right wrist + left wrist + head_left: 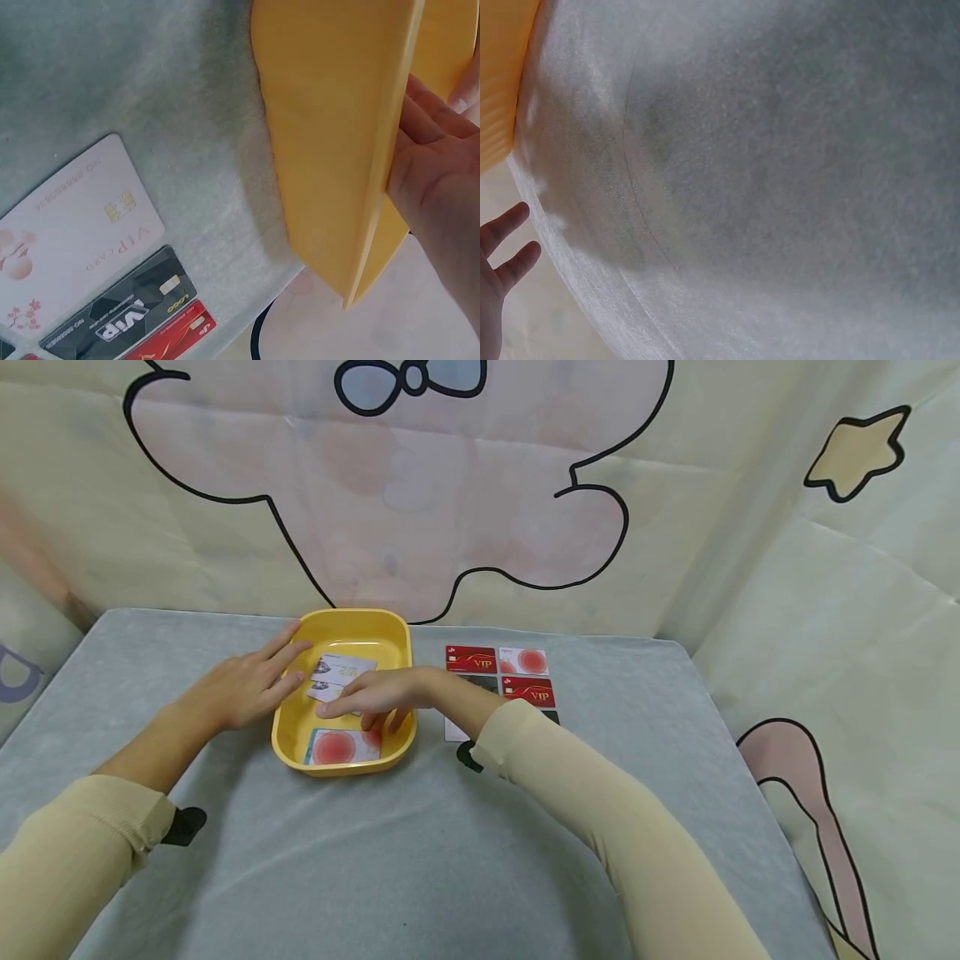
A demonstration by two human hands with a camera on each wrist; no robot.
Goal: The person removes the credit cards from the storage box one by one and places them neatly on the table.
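Yellow tray (360,639) contains cards (336,748), other cards (528,691) lie in rows at three o'clock, seemingly partway done; left hand (251,687) spreads wide, right hand (382,689) holding anything, I cannot tell

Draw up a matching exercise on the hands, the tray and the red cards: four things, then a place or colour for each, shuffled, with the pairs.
Things:
1. tray
2. left hand
3. right hand
4. red cards

Place or colour:
A. on the table, right of the tray
B. reaching over the tray's right side
C. yellow
D. at the tray's left rim

Pairs: 1-C, 2-D, 3-B, 4-A
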